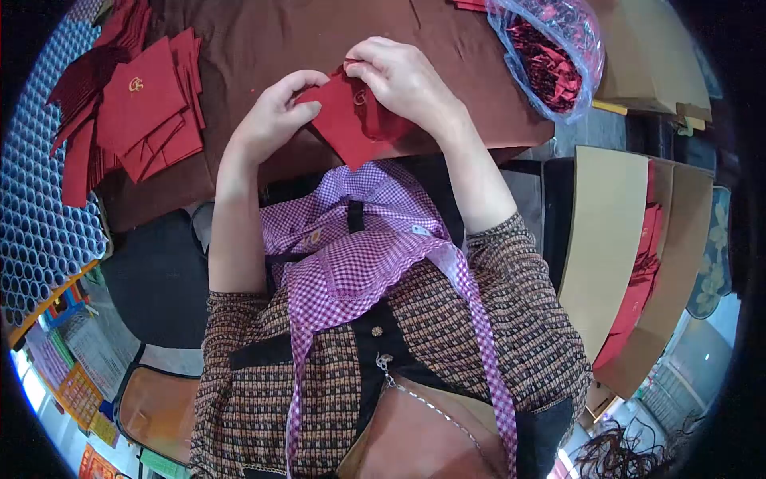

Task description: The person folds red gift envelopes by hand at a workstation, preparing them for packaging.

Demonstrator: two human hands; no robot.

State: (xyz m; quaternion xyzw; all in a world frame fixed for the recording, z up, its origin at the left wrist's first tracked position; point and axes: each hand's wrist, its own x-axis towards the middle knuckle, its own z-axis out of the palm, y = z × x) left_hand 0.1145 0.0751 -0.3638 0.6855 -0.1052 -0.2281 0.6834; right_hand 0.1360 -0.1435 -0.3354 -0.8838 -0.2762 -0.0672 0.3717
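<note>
A flat red pouch [341, 132] with a gold letter emblem is held up near the front edge of the brown-covered table [263, 40], one corner pointing down. At its left edge, my left hand [274, 112] has it between thumb and fingers. My right hand [403, 76] pinches its top corner, fingers closed together, and partly covers its right side. What exactly the right fingertips grip is hidden. A pile of similar red pouches [148, 100], the top one with the same gold emblem, lies to the left of my left hand.
To the right, a clear plastic bag [594, 48] holds shiny dark red pieces. An open cardboard box [602, 239] with red items inside stands lower right, and another carton [650, 56] behind. A blue-and-white patterned surface [36, 191] borders the left; a chair [155, 407] is lower left.
</note>
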